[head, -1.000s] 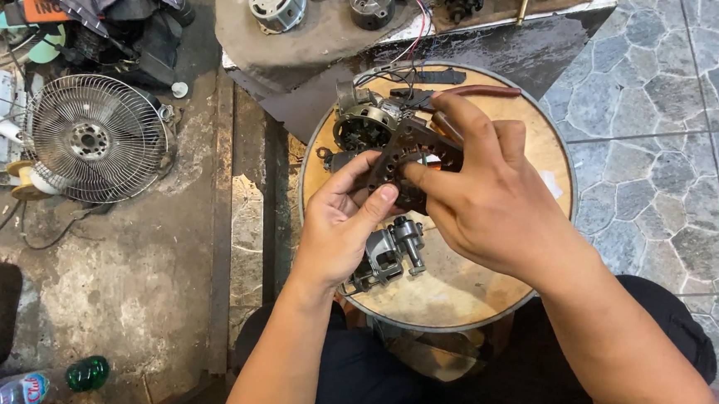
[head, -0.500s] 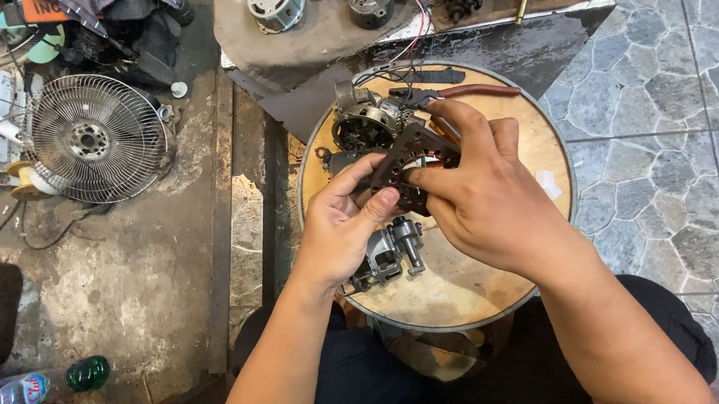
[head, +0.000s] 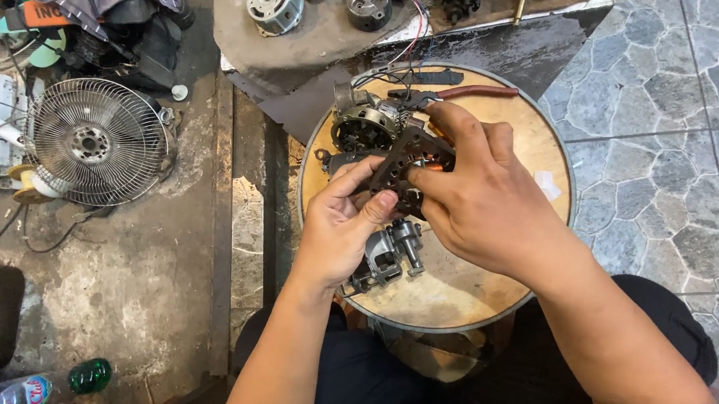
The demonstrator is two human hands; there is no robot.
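Both hands hold a dark metal motor bracket (head: 404,159) with holes above a round wooden table (head: 537,146). My left hand (head: 337,230) pinches its lower left edge with thumb and fingers. My right hand (head: 480,201) grips its right side, fingers curled over copper windings behind it. Under my hands on the table lies a grey metal gear housing with a short shaft (head: 394,254). Beyond the bracket sits a motor part (head: 363,123) with wires.
Red-handled pliers (head: 466,94) lie at the table's far edge. Other motors (head: 274,1) rest on a board beyond. A fan guard with its motor (head: 97,140) lies on the concrete at left, beside cloth and clutter. A green-capped bottle (head: 40,386) lies bottom left.
My right hand's fingers have shifted slightly on the bracket, which has turned a little. The left hand stays in place.
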